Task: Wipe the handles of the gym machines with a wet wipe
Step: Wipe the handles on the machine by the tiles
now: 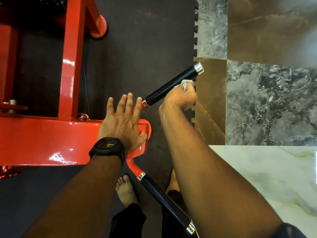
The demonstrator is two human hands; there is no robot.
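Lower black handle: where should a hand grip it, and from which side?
Probably mid-length on the lower black handle, below the chrome collar, with the hand wrapping round from above: it is a straight, even cylinder slanting toward the person, with its top side exposed there.

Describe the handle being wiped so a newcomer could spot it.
From the big red machine frame on the left, two black handles with chrome caps stick out at its right end. Take the farther handle, angled toward the marble tiles. Only it has the right hand gripping a pale wipe against it; the nearer handle by the bare feet is untouched.
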